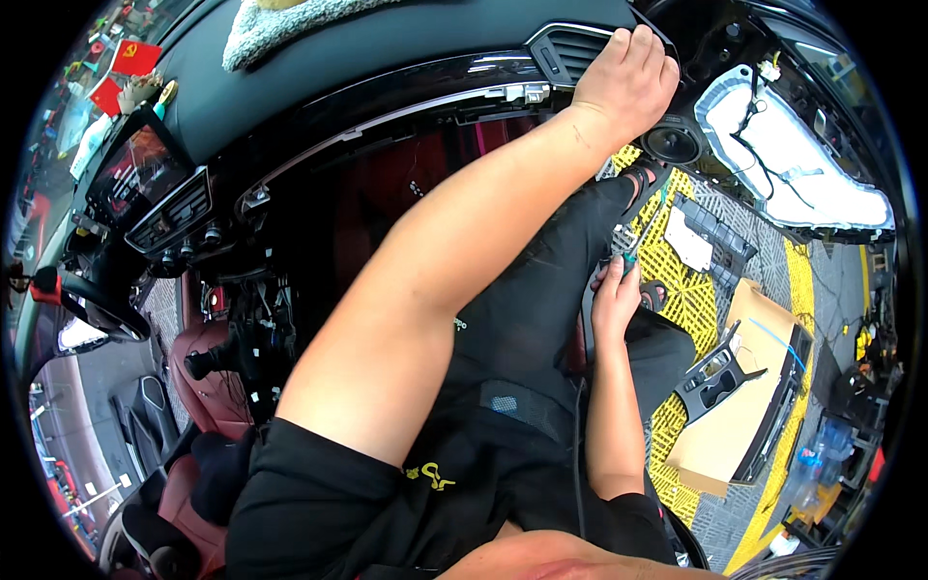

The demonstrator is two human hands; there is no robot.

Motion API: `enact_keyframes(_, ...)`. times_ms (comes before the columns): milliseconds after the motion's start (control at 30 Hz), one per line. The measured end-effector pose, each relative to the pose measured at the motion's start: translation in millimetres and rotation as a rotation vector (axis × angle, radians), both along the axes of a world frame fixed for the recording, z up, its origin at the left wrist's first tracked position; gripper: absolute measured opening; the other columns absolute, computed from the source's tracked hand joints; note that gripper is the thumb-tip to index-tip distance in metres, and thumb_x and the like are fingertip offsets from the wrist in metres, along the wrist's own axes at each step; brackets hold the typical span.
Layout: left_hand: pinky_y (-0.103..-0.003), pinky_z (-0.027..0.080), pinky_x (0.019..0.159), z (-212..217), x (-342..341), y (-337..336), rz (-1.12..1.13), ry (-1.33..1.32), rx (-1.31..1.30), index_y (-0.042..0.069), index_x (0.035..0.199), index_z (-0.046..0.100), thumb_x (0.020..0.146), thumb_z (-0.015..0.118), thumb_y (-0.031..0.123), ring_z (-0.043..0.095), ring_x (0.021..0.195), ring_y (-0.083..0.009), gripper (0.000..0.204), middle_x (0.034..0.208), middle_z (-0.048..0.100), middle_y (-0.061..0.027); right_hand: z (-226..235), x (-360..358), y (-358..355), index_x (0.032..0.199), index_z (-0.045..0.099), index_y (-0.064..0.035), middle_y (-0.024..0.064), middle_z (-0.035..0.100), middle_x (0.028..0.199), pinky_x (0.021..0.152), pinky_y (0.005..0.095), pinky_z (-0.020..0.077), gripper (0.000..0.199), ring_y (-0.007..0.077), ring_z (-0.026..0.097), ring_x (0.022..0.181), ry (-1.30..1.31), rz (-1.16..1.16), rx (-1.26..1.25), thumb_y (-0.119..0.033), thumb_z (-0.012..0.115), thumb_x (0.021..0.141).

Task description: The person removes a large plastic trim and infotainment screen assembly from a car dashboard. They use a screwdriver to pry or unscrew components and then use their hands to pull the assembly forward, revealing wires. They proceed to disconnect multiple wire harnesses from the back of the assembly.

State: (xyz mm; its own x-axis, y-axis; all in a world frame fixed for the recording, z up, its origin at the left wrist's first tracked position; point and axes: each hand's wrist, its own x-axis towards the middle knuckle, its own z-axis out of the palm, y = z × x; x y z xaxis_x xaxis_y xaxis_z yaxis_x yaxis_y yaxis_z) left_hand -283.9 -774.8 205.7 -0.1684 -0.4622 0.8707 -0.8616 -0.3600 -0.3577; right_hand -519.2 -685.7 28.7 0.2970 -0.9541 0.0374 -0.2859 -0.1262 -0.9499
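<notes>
Head view: a slim screwdriver with a teal-green handle [630,262] sits in my right grip [615,298], which is clenched around it just beside my black-trousered leg [561,266], its thin shaft pointing toward the upper right. My left grip [626,87] reaches across to the right end of a long black dashboard [387,63], hand over a black slatted air vent with an angular frame [567,51]; the fingers bend at its outer edge, and I cannot tell whether they clasp anything. Under the dashboard runs a thin silvery strip [358,133], and on top lies a fluffy grey towel [275,37]. Near my left wrist is a round black speaker [670,144], next to a bared door covered by a white sheet [773,159]. Yellow lattice floor tiles [688,275] spread below, with a grey console trim piece [713,385] resting on flat brown cardboard [720,445]. Farther left are a dark rectangular screen [140,166] and a dark-red seat [208,372].
</notes>
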Motion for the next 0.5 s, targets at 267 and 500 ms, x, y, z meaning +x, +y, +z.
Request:
enact_keyframes(267, -0.064, 0.041, 0.103, 21.6, -18.4, 23.3, 0.094, 0.046, 0.298, 0.005, 0.14, 0.059, 0.097, 0.056, 0.024, 0.053, 0.129, -0.0381, 0.047, 0.134, 0.063, -0.0196, -57.6, -66.5, 26.2, 0.097, 0.056, 0.0004, 0.0062, 0.06, 0.068, 0.058, 0.033, 0.0503, 0.035, 0.0161, 0.061, 0.058, 0.121, -0.071, 0.036, -0.033, 0.051, 0.108)
enact_keyframes(500, -0.058, 0.038, 0.106, 38.4, -27.0, 28.9, 0.182, 0.247, 0.468, 0.01, 0.138, 0.062, 0.095, 0.062, 0.025, 0.05, 0.132, -0.0382, 0.045, 0.138, 0.06, -0.0185, -81.8, -84.1, 24.0, 0.095, 0.055, -0.0007, 0.0039, 0.057, 0.067, 0.054, 0.0296, 0.0477, 0.039, 0.0132, 0.057, 0.055, 0.031, -0.092, 0.207, -0.037, 0.049, 0.109)
